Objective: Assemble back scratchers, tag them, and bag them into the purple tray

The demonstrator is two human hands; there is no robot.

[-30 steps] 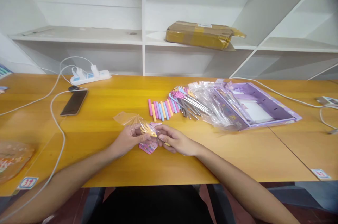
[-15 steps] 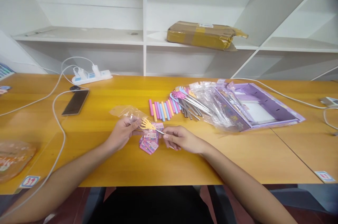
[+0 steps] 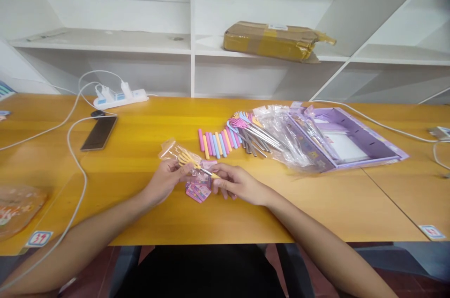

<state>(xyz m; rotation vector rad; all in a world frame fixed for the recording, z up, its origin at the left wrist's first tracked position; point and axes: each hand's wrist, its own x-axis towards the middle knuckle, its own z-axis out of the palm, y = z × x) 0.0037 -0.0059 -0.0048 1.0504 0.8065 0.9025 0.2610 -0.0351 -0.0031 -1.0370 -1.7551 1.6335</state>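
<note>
A yellow hand-shaped back scratcher (image 3: 206, 172) with a short metal rod lies between my hands, over the table. My left hand (image 3: 164, 182) pinches it near its head, together with a clear plastic bag (image 3: 170, 149). My right hand (image 3: 241, 184) has its fingers closed on the other end, where a yellow tip shows. Pink and purple printed cards (image 3: 198, 192) lie in a loose stack below the hands. Behind them is a row of pink, yellow and blue handle sticks (image 3: 220, 144). Beside the row are piled more back scratchers (image 3: 258, 134) with metal rods.
A purple box (image 3: 385, 145) stands at the right, with clear plastic packets (image 3: 291, 148) against it. At the left are a phone (image 3: 99, 133), a white power strip (image 3: 121, 99) and loose cables. A taped carton (image 3: 270, 41) sits on the shelf.
The back scratcher and bag have tilted and shifted slightly in my left hand. A yellow tip now shows at the rod's end by my right fingers. The view has shifted slightly.
</note>
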